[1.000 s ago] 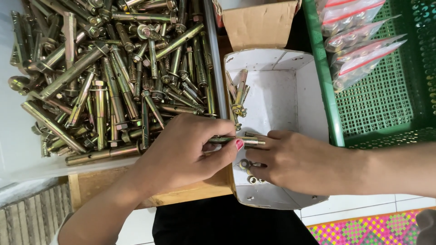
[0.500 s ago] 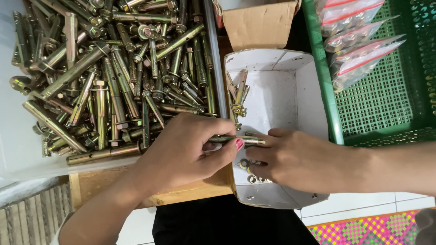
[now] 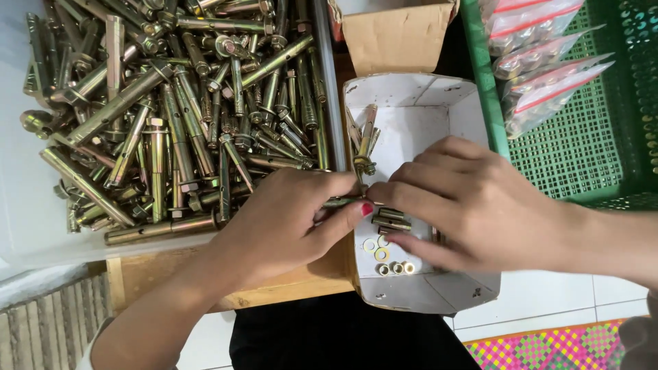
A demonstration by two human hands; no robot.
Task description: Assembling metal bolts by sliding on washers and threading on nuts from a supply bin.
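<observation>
Your left hand pinches one gold anchor bolt between thumb and fingers, and your right hand closes its fingertips on the bolt's other end. You hold it over the white cardboard box, near the box's left wall. Inside the box lie more bolts, plus small washers and nuts by its near edge (they are tiny). The box sits at the right end of a wooden bench. A clear tray heaped with bolts fills the bench's left side. A green plastic basket with bagged parts stands to the right. Below are white floor tiles and a bright woven mat.
</observation>
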